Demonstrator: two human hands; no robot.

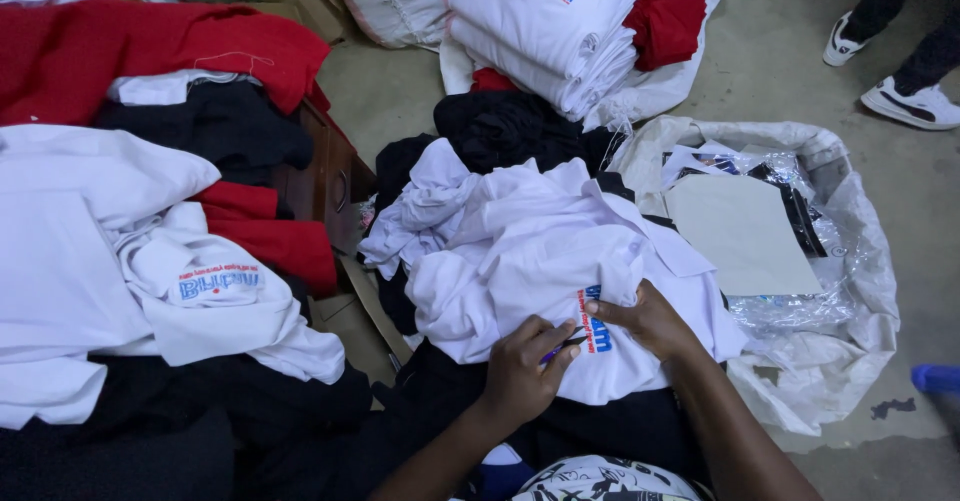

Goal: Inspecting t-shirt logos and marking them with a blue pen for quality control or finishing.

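In white sack (850,261), grey card (740,231), clear plastic wrap (790,306)

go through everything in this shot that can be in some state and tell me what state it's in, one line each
White shirt: crumpled, pinched at its printed patch.
Left hand: closed on a small purple tool, tip at the print.
Right hand: pressing the fabric flat.
Stack of white shirts: folded, piled.
White sack: open, holding plastic wrappers and card.
Red garments: loosely heaped.
Black garments: loosely heaped.
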